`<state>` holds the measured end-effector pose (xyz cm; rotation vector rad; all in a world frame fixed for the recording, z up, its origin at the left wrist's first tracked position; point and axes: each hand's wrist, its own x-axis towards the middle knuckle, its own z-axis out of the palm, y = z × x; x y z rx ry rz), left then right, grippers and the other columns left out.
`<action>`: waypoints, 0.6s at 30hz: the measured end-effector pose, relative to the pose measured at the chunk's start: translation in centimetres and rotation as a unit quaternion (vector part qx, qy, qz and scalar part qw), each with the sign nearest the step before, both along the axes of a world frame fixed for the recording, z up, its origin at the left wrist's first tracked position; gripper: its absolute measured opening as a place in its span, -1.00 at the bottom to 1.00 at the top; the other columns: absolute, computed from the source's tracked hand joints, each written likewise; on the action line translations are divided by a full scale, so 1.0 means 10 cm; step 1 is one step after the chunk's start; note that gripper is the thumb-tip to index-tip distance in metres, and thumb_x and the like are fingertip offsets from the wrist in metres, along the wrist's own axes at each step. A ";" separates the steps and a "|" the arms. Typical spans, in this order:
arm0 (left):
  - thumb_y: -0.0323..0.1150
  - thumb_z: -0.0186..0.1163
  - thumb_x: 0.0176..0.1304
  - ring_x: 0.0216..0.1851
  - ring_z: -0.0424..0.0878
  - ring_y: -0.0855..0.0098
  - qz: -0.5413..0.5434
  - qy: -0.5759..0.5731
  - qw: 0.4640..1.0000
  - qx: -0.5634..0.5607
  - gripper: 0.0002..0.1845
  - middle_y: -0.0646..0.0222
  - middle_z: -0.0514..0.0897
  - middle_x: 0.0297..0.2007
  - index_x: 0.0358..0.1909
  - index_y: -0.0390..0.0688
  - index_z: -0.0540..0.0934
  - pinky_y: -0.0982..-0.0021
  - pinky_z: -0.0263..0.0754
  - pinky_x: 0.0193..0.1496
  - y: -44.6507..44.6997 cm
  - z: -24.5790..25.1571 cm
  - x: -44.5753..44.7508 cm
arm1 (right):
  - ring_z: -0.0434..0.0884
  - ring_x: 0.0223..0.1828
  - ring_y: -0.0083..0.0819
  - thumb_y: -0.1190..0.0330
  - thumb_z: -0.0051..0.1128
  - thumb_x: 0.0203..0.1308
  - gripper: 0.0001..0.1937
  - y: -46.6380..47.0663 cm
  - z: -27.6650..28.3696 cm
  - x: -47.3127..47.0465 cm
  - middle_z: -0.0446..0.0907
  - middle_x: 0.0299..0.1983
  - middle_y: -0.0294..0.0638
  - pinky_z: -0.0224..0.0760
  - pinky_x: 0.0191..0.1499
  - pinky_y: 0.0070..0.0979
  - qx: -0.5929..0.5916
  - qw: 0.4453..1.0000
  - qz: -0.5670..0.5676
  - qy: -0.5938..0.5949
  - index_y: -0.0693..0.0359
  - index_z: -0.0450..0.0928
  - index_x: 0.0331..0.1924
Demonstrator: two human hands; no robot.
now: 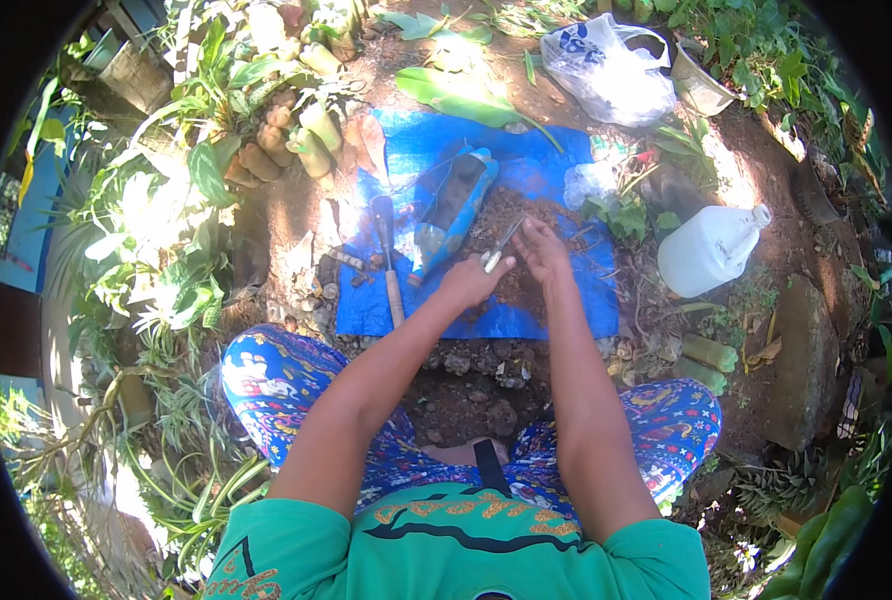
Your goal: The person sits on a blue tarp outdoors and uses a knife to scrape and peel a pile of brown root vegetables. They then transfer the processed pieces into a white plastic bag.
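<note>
My left hand (476, 282) is closed around the pale handle of a small metal tool (500, 251), perhaps scissors or a knife, its tip pointing up and right. Beside that tip, the fingers of my right hand (537, 247) are bent close together; whether they pinch anything is unclear. Both hands are over loose brown soil (517, 206) on a blue plastic sheet (581, 319). Left of the soil lies a cut blue plastic bottle (457, 210) with dark soil inside. A trowel (389, 262) with a wooden handle rests farther left on the sheet.
A white plastic jug (705, 251) stands on the right. Beyond the sheet are a large green leaf (457, 97), a white plastic bag (603, 75) and a pale container (699, 81). Leafy plants and soil-filled bottles (315, 142) line the left. A flat stone (802, 360) lies at right.
</note>
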<state>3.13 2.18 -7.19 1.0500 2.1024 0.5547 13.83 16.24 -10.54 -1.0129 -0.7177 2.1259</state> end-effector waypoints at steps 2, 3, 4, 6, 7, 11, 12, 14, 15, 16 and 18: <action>0.40 -0.08 0.21 -0.04 0.61 -0.09 -0.015 0.005 1.000 -0.014 -0.12 -0.15 0.66 -0.19 -0.15 -0.39 0.60 0.05 0.46 0.04 0.00 0.00 -0.01 | 0.64 -0.14 -0.43 0.47 0.20 0.25 -0.76 -0.01 0.01 0.01 0.62 -0.14 -0.27 0.62 -0.05 -0.46 0.016 1.000 0.012 -0.015 0.23 0.55 -0.01; 0.39 -0.08 0.21 -0.06 0.62 -0.08 -0.022 0.007 1.000 -0.021 -0.13 -0.13 0.67 -0.21 -0.16 -0.38 0.61 0.05 0.46 0.03 0.00 -0.01 -0.02 | 0.64 -0.15 -0.43 0.47 0.20 0.25 -0.75 0.00 0.01 0.01 0.62 -0.15 -0.27 0.62 -0.06 -0.47 0.029 0.999 0.020 -0.021 0.23 0.54 0.00; 0.38 -0.07 0.22 -0.08 0.64 -0.06 -0.022 0.022 0.999 -0.019 -0.15 -0.10 0.68 -0.25 -0.20 -0.37 0.63 0.05 0.47 0.02 -0.01 -0.02 -0.03 | 0.64 -0.15 -0.43 0.47 0.20 0.25 -0.75 0.02 0.00 0.02 0.63 -0.15 -0.27 0.63 -0.08 -0.47 0.041 0.998 0.027 -0.027 0.24 0.54 0.00; 0.37 -0.05 0.22 -0.14 0.67 -0.01 -0.020 0.052 0.998 -0.017 -0.18 -0.03 0.70 -0.34 -0.28 -0.35 0.66 0.06 0.49 -0.02 -0.02 -0.02 -0.05 | 0.63 -0.16 -0.44 0.47 0.19 0.26 -0.74 0.02 -0.01 0.01 0.62 -0.15 -0.27 0.63 -0.09 -0.48 0.052 0.997 0.035 -0.039 0.24 0.54 0.02; 0.36 -0.05 0.23 -0.16 0.67 0.00 -0.016 0.033 0.999 -0.027 -0.19 0.00 0.70 -0.38 -0.32 -0.33 0.67 0.06 0.50 -0.04 -0.02 -0.02 -0.06 | 0.63 -0.16 -0.43 0.46 0.18 0.26 -0.74 0.01 -0.01 0.01 0.61 -0.14 -0.27 0.63 -0.10 -0.48 0.050 0.997 0.035 -0.045 0.25 0.54 0.03; 0.35 -0.04 0.23 -0.23 0.70 0.07 -0.007 -0.024 0.999 -0.041 -0.21 0.10 0.70 -0.50 -0.45 -0.28 0.68 0.08 0.51 -0.08 0.00 0.10 -0.05 | 0.60 -0.13 -0.42 0.44 0.13 0.30 -0.73 0.03 -0.08 0.04 0.57 -0.11 -0.26 0.63 -0.09 -0.47 0.038 0.997 0.035 -0.058 0.24 0.52 0.06; 0.36 -0.05 0.23 -0.23 0.70 0.08 -0.006 -0.034 0.999 -0.037 -0.21 0.12 0.70 -0.51 -0.47 -0.27 0.69 0.09 0.52 -0.08 0.00 0.11 -0.05 | 0.60 -0.11 -0.42 0.43 0.12 0.31 -0.74 0.05 -0.10 0.05 0.55 -0.11 -0.26 0.62 -0.07 -0.46 0.034 0.998 0.028 -0.050 0.23 0.52 0.06; 0.39 -0.07 0.21 -0.18 0.68 0.04 -0.010 -0.072 0.996 -0.045 -0.17 0.04 0.71 -0.43 -0.37 -0.31 0.68 0.09 0.50 -0.05 0.03 0.15 -0.03 | 0.58 -0.09 -0.40 0.42 0.11 0.33 -0.75 0.08 -0.15 0.07 0.53 -0.10 -0.27 0.61 -0.04 -0.43 0.026 0.999 0.013 -0.036 0.22 0.51 0.05; 0.41 -0.08 0.20 -0.15 0.68 0.02 -0.008 -0.090 0.995 -0.050 -0.15 0.00 0.71 -0.39 -0.33 -0.33 0.67 0.09 0.49 -0.03 0.03 0.14 -0.05 | 0.58 -0.08 -0.40 0.41 0.10 0.33 -0.76 0.07 -0.13 0.04 0.53 -0.11 -0.27 0.60 -0.02 -0.41 0.017 1.000 0.001 -0.026 0.21 0.51 0.04; 0.43 -0.09 0.19 -0.15 0.67 0.00 -0.003 -0.049 0.998 -0.027 -0.11 -0.03 0.70 -0.38 -0.29 -0.38 0.64 0.08 0.49 -0.02 0.02 0.08 -0.04 | 0.58 -0.07 -0.39 0.41 0.10 0.33 -0.77 0.05 -0.10 0.01 0.53 -0.11 -0.28 0.59 0.00 -0.40 0.008 1.000 -0.011 -0.015 0.21 0.51 0.04; 0.48 -0.12 0.16 -0.15 0.67 -0.03 0.003 0.034 0.999 0.020 -0.01 -0.09 0.69 -0.38 -0.20 -0.48 0.56 0.08 0.48 -0.02 -0.02 -0.03 -0.01 | 0.58 -0.07 -0.38 0.41 0.10 0.33 -0.79 0.03 -0.06 -0.01 0.54 -0.12 -0.29 0.58 0.03 -0.37 0.003 1.000 -0.018 -0.010 0.19 0.52 0.01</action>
